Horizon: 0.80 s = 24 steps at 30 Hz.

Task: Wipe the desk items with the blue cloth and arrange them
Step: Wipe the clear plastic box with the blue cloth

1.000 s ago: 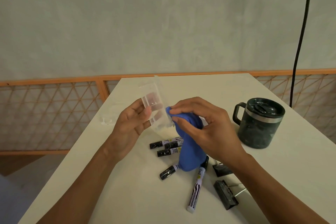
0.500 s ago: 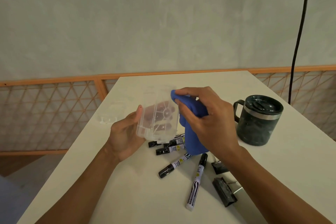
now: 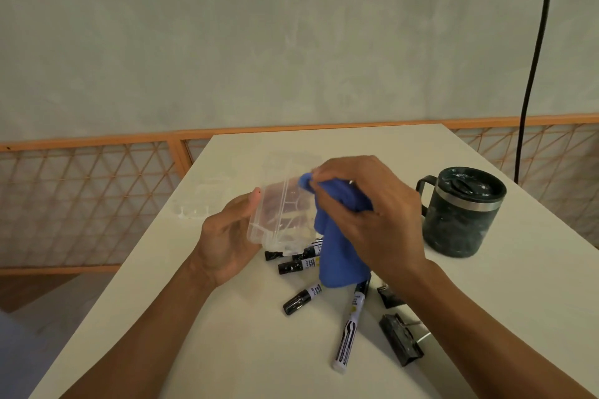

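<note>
left hand (image 3: 225,236): cradling clear plastic box (image 3: 275,214) above counter (image 3: 210,350), fingers curled beneath | right hand (image 3: 376,207): gripping blue cloth (image 3: 342,256), top corner pressed against box's right side, rest hanging down over markers (image 3: 348,330) | right of markers: binder clips (image 3: 401,339); dark mug (image 3: 460,220) farther back

Head camera looks forward and down, seemingly close above the table (image 3: 518,285).

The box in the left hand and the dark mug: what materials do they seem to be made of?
The box: likely clear hard plastic, glossy; its inner dividers show through the walls. The mug: probably metal with a dark speckled coating; a bare silvery band runs under its dark lid, which looks like plastic.
</note>
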{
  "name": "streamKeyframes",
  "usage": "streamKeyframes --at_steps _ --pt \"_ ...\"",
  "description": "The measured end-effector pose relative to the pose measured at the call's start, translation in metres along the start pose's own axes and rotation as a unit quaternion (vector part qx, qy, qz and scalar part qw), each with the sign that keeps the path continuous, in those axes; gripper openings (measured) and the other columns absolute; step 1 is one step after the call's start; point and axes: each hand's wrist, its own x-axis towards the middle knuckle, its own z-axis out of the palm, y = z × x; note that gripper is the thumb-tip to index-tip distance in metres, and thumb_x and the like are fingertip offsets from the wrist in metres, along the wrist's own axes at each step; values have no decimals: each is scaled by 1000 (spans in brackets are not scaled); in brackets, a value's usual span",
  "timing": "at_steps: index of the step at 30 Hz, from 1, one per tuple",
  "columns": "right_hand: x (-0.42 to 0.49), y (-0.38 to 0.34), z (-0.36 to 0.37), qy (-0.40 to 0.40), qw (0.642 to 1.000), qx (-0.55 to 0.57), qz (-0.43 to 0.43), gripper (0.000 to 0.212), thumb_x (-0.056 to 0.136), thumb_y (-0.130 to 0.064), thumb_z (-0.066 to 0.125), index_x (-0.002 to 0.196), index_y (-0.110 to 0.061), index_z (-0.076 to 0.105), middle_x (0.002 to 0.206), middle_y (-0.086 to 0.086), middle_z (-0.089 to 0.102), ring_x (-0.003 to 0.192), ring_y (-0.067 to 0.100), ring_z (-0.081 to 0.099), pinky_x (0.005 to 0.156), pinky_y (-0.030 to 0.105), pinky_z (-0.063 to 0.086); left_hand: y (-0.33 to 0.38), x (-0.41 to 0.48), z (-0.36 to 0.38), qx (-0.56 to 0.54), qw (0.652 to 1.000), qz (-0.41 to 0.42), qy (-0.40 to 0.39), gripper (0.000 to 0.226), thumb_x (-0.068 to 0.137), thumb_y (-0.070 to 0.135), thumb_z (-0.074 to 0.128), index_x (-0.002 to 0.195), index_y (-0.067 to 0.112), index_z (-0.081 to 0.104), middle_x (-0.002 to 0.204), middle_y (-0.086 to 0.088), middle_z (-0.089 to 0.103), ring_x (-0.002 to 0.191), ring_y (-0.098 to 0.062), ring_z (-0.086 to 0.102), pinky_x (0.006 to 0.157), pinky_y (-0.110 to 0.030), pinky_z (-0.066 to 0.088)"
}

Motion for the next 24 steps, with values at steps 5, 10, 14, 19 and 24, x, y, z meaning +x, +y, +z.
streamKeyframes --at_steps 5,10,14,19,24 --pt "-10 -6 5 -85 995 48 0 26 89 -5 87 112 -12 80 109 -5 78 98 11 71 86 21 53 2 1 0 -1 999 31 14 65 88 53 81 137 11 74 144 -15 68 136 -33 63 113 -43 53" --pt "-11 -5 6 -130 988 49 -60 14 95 -9 82 109 -10 80 110 -3 78 98 13 71 88 28 56 2 0 -5 21 999 28 22 65 88 54 81 137 11 74 144 -16 68 136 -33 63 113 -41 53" --pt "-4 -5 0 -38 998 35 23 20 91 -3 85 108 -8 78 110 -1 78 105 15 74 91 34 58 -3 3 -3 30 999 21 22 68 82 50 89 133 8 75 137 -15 70 128 -31 66 109 -42 54" --pt "-13 -1 1 -158 983 97 13 21 91 -9 87 110 -13 79 110 -7 78 100 14 74 84 34 59 2 1 -7 42 997 54 38 83 89 54 80 151 3 59 156 -24 56 145 -40 54 120 -49 44" --pt "-10 14 -3 -177 983 53 10 19 92 -9 85 109 -14 79 111 -8 77 103 10 72 88 30 56 4 1 -14 47 996 63 29 97 82 54 88 154 1 53 157 -21 55 145 -36 56 115 -44 51"
